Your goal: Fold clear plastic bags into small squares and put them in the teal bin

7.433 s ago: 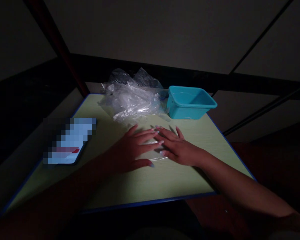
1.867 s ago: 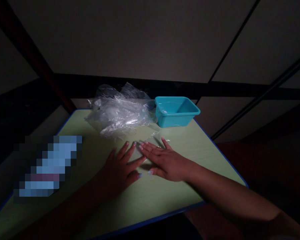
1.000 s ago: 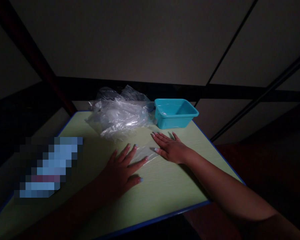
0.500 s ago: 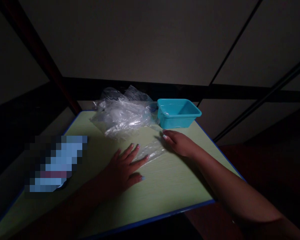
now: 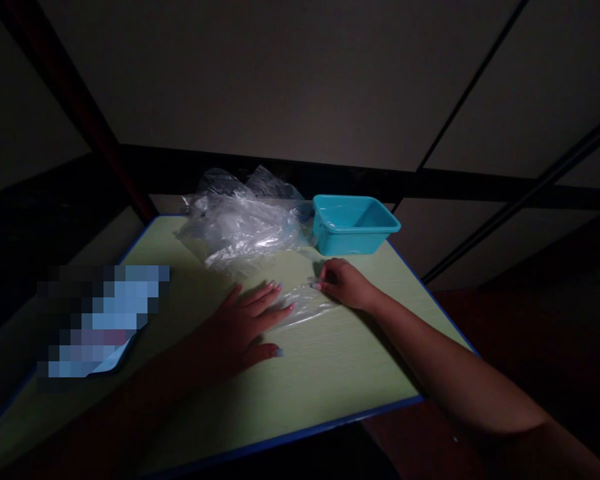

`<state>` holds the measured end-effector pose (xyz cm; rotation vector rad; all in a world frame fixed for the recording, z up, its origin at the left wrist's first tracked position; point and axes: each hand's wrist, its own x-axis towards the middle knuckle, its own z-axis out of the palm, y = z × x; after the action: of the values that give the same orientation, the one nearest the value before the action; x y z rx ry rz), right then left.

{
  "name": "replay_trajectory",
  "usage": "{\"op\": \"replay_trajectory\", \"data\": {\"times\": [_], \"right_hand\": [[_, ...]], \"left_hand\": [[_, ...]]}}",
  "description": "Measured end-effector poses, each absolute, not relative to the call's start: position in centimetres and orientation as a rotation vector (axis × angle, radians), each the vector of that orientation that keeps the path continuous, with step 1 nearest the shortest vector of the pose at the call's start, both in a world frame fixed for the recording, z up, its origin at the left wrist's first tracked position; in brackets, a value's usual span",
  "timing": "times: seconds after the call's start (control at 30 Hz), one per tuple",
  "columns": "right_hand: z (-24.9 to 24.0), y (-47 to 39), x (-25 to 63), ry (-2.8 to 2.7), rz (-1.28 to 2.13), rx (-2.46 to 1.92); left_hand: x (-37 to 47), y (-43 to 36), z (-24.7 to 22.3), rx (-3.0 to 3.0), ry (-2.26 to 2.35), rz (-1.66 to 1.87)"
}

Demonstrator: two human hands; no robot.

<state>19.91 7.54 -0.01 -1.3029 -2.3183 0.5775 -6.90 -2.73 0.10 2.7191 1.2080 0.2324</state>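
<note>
The right hand (image 5: 346, 283) has curled, pinching the clear plastic (image 5: 306, 307); the left hand (image 5: 247, 321) lies spread

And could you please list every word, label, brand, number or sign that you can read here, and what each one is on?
There are none that I can read.
Device with the lit screen: mostly pixelated, so any text on it is unreadable.
Blue tub: no lettering visible.
Flat clear plastic and crumpled clear plastic: no print can be made out.
</note>
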Motion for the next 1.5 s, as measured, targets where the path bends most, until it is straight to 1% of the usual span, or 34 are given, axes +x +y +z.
{"op": "replay_trajectory", "data": {"times": [0.27,0.37,0.6,0.87,1.0,1.1,1.17,1.37,1.5], "right_hand": [[-0.9,8.2,19.5,-2.181,0.937,-1.201],[-1.1,8.4,19.6,-2.144,0.978,-1.189],[-0.5,8.3,20.0,-2.149,0.885,-1.172],[1.6,7.5,20.6,-2.307,0.774,-1.04],[2.2,7.0,21.0,-2.42,0.598,-0.997],[2.2,6.8,21.1,-2.541,0.428,-1.031],[2.1,6.7,21.1,-2.598,0.374,-1.068],[2.1,6.6,20.8,-2.646,0.284,-1.123],[1.9,6.6,20.8,-2.51,0.31,-1.146]], "left_hand": [[-5.7,-2.4,-0.3,2.691,1.084,0.162],[-5.6,-2.3,-0.3,2.69,1.075,0.18],[-4.9,-2.4,-0.4,2.664,1.086,0.174],[-4.5,-2.7,0.0,2.608,1.083,0.24],[-4.3,-2.7,0.1,2.588,1.081,0.277],[-4.2,-2.8,0.1,2.575,1.107,0.271],[-4.2,-2.8,-0.1,2.574,1.123,0.269],[-4.5,-2.6,-1.2,2.593,1.131,0.267],[-4.7,-2.6,-1.5,2.602,1.131,0.268]]}}
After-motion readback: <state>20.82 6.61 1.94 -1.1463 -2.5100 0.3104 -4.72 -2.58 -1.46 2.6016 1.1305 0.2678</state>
